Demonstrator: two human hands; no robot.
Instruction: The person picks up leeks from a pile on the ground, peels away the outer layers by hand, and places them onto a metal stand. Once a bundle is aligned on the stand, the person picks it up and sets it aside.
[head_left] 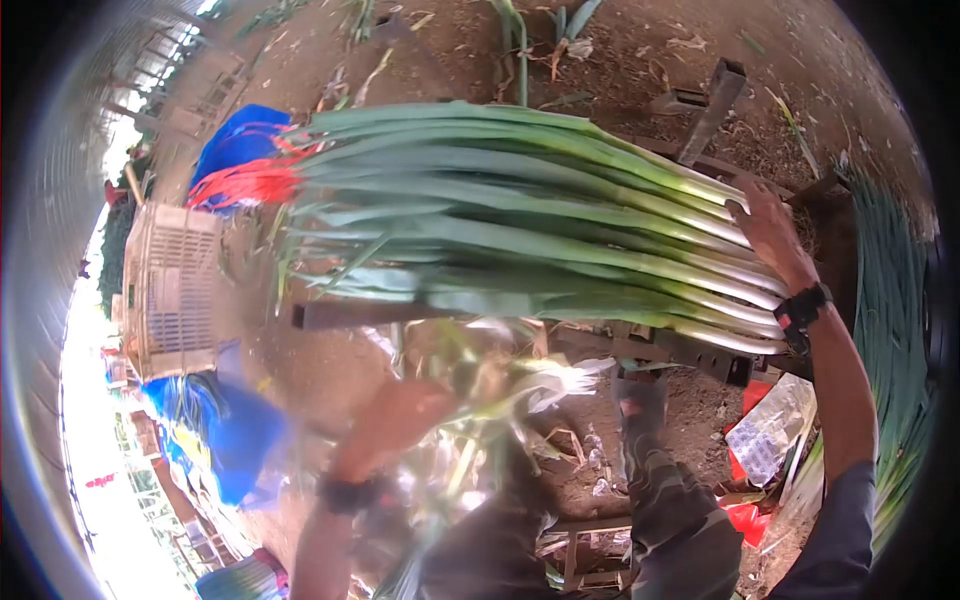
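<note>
A big bundle of long green onions (520, 215) lies across a dark metal frame (350, 315), white stalk ends to the right, green tops to the left. My right hand (768, 228) rests flat against the white ends of the bundle, fingers spread; a black watch sits on that wrist. My left hand (400, 415) is blurred below the frame, among pale loose leaves and trimmings (530, 385); whether it grips any of them cannot be made out. It too wears a dark wristband.
A pale plastic crate (170, 290) stands at the left beside blue sheeting (240, 145) and red ties (245, 182). More green onions (890, 330) are stacked at the right edge. A plastic bag (770, 425) lies on the dirt ground by my legs.
</note>
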